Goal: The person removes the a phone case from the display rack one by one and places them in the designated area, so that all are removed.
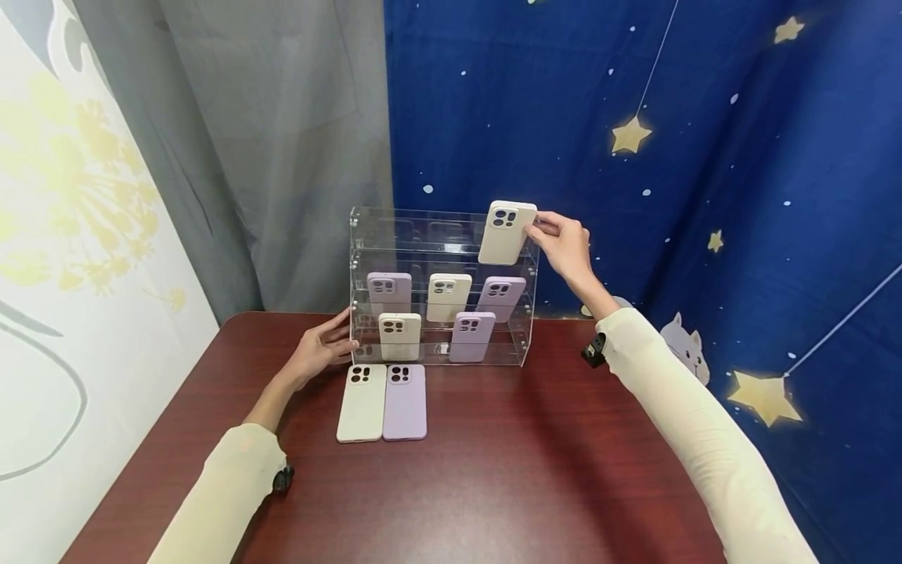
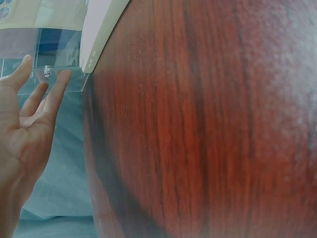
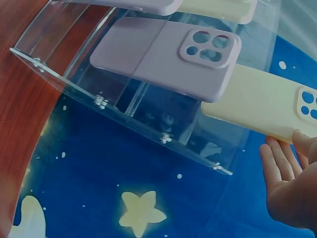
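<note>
My right hand [image 1: 569, 247] pinches a cream phone case [image 1: 503, 244] by its right edge at the top right of a clear acrylic stepped rack [image 1: 527, 333]. In the right wrist view, the thumb and fingertips meet at the long edge of this cream case [image 3: 247, 99], beside a lilac case [image 3: 148, 52]. With fingers extended, my left hand [image 1: 315, 356] touches the rack's lower left side; in the left wrist view, the hand [image 2: 25, 134] shows loosely spread fingers near the clear panel.
The rack's middle row bears a lilac case [image 1: 389, 290], a cream one [image 1: 447, 301] and another lilac one [image 1: 500, 296]. Below stand a cream case [image 1: 400, 341] and a lilac case [image 1: 472, 341]. A cream case [image 1: 362, 407] and a lilac case [image 1: 405, 407] lie side by side on the table [image 1: 479, 470].
</note>
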A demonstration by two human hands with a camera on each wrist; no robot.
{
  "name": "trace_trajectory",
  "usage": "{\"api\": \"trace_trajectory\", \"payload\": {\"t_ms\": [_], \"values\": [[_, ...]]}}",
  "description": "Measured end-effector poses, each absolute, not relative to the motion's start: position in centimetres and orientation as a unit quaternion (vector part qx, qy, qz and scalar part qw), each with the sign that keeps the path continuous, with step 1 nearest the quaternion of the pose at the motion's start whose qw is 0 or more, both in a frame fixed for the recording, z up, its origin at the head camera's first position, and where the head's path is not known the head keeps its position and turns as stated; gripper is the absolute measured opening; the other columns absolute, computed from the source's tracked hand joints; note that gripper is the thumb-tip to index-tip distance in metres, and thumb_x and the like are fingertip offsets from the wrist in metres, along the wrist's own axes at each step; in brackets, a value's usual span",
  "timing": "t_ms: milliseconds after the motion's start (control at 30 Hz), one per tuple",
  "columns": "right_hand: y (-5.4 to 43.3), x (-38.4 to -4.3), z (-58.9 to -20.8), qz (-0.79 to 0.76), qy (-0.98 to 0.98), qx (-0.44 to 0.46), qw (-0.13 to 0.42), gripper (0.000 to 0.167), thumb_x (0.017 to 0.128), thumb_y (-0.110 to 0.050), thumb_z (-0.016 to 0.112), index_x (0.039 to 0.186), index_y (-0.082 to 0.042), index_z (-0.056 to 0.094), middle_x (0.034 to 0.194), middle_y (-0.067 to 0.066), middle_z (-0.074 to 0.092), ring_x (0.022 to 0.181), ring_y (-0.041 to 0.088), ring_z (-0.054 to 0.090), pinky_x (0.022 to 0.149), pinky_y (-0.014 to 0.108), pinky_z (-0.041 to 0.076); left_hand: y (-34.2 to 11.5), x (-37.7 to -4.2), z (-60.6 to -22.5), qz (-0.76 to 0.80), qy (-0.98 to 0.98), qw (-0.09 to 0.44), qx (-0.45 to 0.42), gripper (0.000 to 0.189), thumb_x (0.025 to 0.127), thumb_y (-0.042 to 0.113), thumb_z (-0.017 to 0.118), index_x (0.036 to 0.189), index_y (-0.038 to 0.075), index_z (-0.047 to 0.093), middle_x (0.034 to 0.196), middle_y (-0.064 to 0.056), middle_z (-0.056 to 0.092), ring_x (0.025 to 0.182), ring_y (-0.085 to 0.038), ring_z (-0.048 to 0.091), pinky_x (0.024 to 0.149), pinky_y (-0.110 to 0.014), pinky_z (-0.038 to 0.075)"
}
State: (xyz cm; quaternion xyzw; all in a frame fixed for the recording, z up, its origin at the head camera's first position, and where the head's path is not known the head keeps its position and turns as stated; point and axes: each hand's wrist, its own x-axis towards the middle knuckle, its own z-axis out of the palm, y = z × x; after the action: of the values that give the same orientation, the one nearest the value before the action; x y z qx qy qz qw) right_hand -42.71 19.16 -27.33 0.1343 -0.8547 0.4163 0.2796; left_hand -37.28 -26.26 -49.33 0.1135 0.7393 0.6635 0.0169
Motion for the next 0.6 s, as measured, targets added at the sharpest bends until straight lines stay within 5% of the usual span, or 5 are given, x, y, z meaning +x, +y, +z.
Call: {"api": "trace_trajectory", "payload": {"t_ms": [600], "values": [[17.8, -39.7, -24.8, 0.426, -0.851, 0.160, 0.262, 0.038, 0.097, -0.027, 0.077, 0.131, -0.010, 0.073, 0.119, 0.012, 0.076, 0.107, 0.024, 0.075, 0.094, 0.044, 0.062, -26.3, -37.2, -49.3, 0.666, 0.736, 0.022, 0.115, 0.081, 0.099, -0.002, 0.068, 0.166, 0.020, 0.029, 0.158, -0.032, 0.039, 0.133, -0.048, 0.054, 0.096, -0.051, 0.057]]}}
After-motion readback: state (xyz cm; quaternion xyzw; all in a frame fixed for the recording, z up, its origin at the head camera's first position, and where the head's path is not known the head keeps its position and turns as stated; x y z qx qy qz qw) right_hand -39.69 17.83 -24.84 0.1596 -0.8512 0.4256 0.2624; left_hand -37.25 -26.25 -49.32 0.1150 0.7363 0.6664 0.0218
